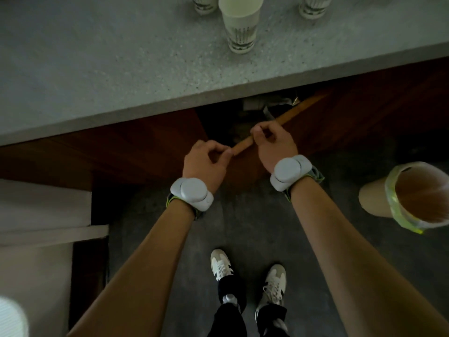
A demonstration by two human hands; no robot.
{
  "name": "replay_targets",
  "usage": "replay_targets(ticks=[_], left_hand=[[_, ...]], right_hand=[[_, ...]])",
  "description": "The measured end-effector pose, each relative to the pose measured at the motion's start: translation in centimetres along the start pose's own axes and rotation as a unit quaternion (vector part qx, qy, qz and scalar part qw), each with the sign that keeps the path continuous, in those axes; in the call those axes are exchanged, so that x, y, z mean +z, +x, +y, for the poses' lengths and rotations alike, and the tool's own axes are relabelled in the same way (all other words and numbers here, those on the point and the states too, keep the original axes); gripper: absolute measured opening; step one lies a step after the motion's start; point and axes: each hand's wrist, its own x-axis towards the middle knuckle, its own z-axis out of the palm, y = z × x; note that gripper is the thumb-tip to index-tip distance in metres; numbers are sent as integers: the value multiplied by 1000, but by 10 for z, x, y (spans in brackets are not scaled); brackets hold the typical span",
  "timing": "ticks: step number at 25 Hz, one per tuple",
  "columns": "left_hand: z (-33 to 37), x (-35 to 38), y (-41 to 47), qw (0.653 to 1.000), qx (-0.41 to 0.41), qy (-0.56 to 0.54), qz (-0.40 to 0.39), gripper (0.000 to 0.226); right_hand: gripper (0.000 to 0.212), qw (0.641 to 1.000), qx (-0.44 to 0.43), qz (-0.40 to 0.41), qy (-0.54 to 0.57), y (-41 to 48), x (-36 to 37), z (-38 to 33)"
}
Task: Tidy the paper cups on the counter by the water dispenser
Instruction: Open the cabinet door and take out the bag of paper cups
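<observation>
Hands meet below the surface (102, 76) edge: the right hand (273, 144) curls around the top edge of an open wooden cabinet door (289, 115), the left hand (206, 159) pinches its corner. Paper cups (239, 23) stand upright on the surface, well above both hands; a lined bin (413, 193) sits on the floor at right.

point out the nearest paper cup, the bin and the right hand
paper cup (239, 30), head view, on its side wall
bin (374, 198), head view, on its outer wall
right hand (274, 142), head view, on its back
</observation>
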Motion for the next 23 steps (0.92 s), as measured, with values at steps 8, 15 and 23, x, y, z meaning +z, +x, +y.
replay_targets(ticks=[8, 15, 23], left_hand=[[25, 17, -31, 976, -48, -51, -207, 16], [50, 61, -63, 938, -71, -138, -310, 23], [80, 110, -87, 923, -76, -162, -340, 27]], right_hand=[[15, 996, 44, 54, 49, -51, -41, 17], [24, 972, 134, 118, 150, -74, -87, 38], [40, 970, 146, 113, 156, -82, -130, 67]])
